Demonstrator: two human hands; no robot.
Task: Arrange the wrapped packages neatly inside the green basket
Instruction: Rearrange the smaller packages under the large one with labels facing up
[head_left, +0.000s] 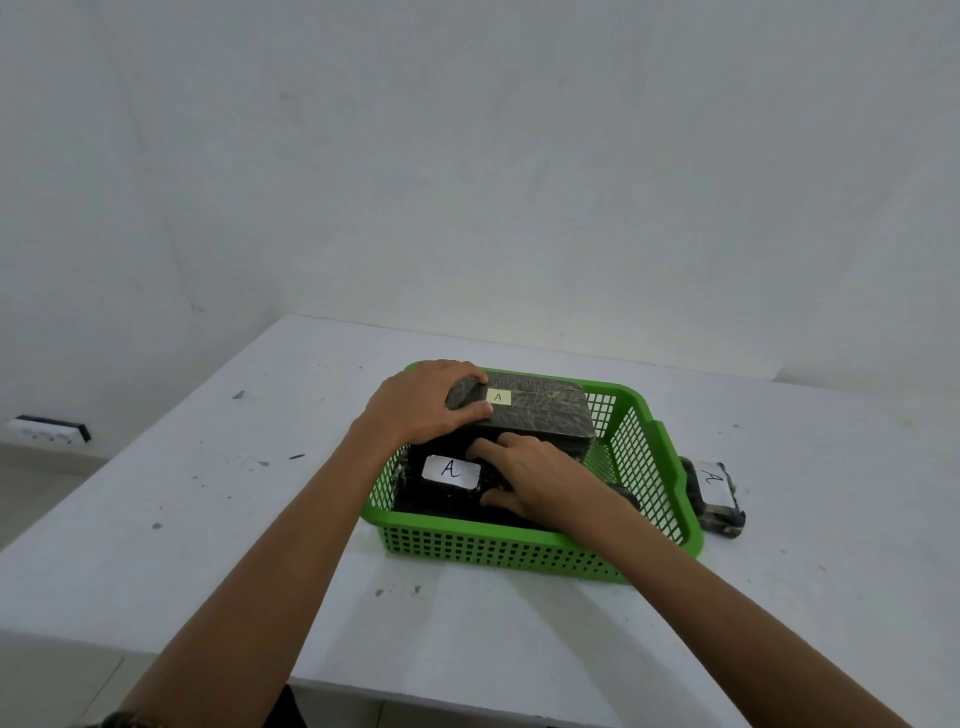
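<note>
A green mesh basket (498, 551) stands on the white table. At its far side lies a large dark wrapped package (545, 413) with a small yellow "A" label; my left hand (421, 405) grips its left end. A flatter dark package (447, 488) with a white "A" label lies in the near left of the basket. My right hand (530, 480) rests palm down on it, fingers spread against the large package's front. Another dark package (714, 493) with a white "A" label lies on the table just right of the basket.
The white table (234, 519) has scuffs and dark specks; its near edge runs across the bottom. A white wall rises behind. A power strip (49, 428) lies on the floor at far left.
</note>
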